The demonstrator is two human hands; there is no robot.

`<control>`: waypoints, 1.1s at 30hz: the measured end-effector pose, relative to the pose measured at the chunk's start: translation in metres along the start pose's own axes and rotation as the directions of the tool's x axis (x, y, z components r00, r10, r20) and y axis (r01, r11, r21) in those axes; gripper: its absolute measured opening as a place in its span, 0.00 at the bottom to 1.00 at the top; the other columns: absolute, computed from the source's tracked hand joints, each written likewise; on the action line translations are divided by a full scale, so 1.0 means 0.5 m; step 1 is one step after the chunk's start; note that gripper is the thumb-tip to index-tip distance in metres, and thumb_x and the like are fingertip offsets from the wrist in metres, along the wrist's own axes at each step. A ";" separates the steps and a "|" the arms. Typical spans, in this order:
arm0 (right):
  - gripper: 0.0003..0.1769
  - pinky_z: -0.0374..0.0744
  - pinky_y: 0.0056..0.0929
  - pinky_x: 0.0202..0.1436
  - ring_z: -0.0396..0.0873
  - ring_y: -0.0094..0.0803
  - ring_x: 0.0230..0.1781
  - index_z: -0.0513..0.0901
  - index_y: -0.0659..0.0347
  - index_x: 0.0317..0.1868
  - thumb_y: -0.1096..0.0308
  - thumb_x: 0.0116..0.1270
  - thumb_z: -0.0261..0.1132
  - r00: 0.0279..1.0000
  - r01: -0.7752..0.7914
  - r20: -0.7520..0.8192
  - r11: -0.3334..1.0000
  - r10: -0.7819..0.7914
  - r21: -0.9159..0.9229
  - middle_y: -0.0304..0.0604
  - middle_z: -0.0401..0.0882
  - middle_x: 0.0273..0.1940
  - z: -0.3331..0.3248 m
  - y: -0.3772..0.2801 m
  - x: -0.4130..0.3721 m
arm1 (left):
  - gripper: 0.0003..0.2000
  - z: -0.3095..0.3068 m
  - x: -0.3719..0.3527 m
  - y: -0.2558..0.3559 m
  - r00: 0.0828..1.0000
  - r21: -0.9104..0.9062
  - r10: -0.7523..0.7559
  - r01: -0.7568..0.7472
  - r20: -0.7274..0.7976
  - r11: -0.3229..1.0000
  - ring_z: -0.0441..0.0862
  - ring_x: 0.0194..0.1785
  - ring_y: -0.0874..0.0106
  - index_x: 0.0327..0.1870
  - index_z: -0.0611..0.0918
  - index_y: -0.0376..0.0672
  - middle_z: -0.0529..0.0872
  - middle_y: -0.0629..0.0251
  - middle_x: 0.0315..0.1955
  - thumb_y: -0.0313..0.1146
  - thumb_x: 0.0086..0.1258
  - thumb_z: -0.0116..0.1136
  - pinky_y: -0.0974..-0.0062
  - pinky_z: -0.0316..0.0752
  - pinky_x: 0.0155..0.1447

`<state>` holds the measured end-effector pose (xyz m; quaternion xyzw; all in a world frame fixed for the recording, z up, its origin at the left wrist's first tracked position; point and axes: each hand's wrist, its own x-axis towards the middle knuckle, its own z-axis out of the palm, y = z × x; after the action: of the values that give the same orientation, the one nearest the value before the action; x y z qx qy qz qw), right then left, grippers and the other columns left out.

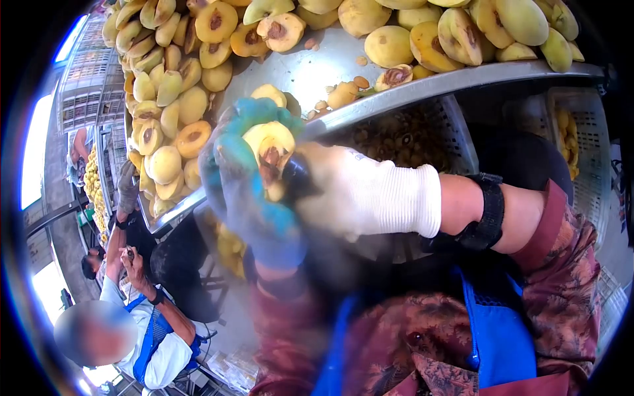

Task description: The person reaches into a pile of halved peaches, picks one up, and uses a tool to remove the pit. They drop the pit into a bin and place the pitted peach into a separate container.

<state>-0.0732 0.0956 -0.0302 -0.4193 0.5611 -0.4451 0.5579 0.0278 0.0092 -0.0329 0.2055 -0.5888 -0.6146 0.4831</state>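
Note:
My left hand [241,178], in a blue and teal glove, is closed around a halved yellow fruit [271,148] whose cut face shows a brown pit cavity. My right hand [330,185], in a white knitted glove, is shut on a dark tool [297,173] whose tip meets the right side of the fruit. The tool's full shape is hidden by the glove and blur. Both hands are just over the front edge of a metal table [396,92], near more halved fruit [168,138].
Loose pits [360,82] lie on the table. Below its edge stands a crate of dark pits [403,142]; another crate [588,152] with yellow pieces is at the right. A co-worker [158,330] sits at lower left, one gloved hand near the table's left side.

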 end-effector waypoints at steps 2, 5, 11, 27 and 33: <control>0.22 0.78 0.29 0.23 0.79 0.31 0.20 0.68 0.70 0.55 0.71 0.62 0.61 0.935 -0.310 0.234 0.934 0.266 0.179 0.47 0.78 0.25 -0.036 -0.071 -0.026 | 0.18 -0.004 0.005 -0.001 0.997 -0.053 -0.071 0.070 -0.020 0.996 0.82 0.51 0.53 0.55 0.73 0.27 0.80 0.44 0.51 0.35 0.75 0.46 0.55 0.82 0.53; 0.23 0.76 0.26 0.20 0.77 0.28 0.16 0.66 0.69 0.56 0.70 0.63 0.62 0.949 -0.221 0.295 0.902 0.112 0.371 0.42 0.76 0.22 -0.042 -0.044 -0.037 | 0.18 -0.007 0.011 0.010 0.985 -0.006 -0.163 0.164 0.049 0.986 0.83 0.48 0.56 0.54 0.74 0.27 0.81 0.45 0.49 0.35 0.75 0.48 0.58 0.82 0.51; 0.22 0.80 0.30 0.25 0.80 0.35 0.21 0.69 0.71 0.51 0.64 0.64 0.62 0.954 -0.193 0.282 0.934 0.107 0.301 0.49 0.78 0.25 -0.048 -0.028 -0.060 | 0.26 -0.011 0.010 0.014 0.949 0.072 -0.243 0.233 0.201 0.970 0.84 0.45 0.59 0.56 0.74 0.29 0.82 0.48 0.47 0.49 0.75 0.49 0.61 0.83 0.49; 0.13 0.74 0.23 0.19 0.71 0.21 0.16 0.71 0.64 0.47 0.74 0.63 0.62 0.946 -0.271 0.300 0.805 0.121 0.528 0.34 0.69 0.22 -0.046 -0.023 -0.065 | 0.22 0.023 0.000 0.000 0.979 0.130 -0.138 0.119 0.147 0.984 0.85 0.44 0.61 0.55 0.75 0.30 0.84 0.48 0.45 0.44 0.77 0.48 0.64 0.83 0.48; 0.09 0.73 0.22 0.17 0.72 0.21 0.15 0.69 0.62 0.39 0.73 0.63 0.61 0.916 -0.338 0.373 0.779 0.144 0.528 0.33 0.69 0.20 -0.040 -0.026 -0.078 | 0.22 0.006 0.018 0.034 0.862 0.108 -0.373 0.359 0.343 0.927 0.85 0.38 0.60 0.49 0.77 0.31 0.85 0.47 0.40 0.46 0.72 0.56 0.65 0.83 0.42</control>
<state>-0.0925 0.1308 -0.0081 -0.2169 0.3518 -0.4469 0.7934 0.0272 0.0062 -0.0138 0.2080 -0.6293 -0.7099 0.2382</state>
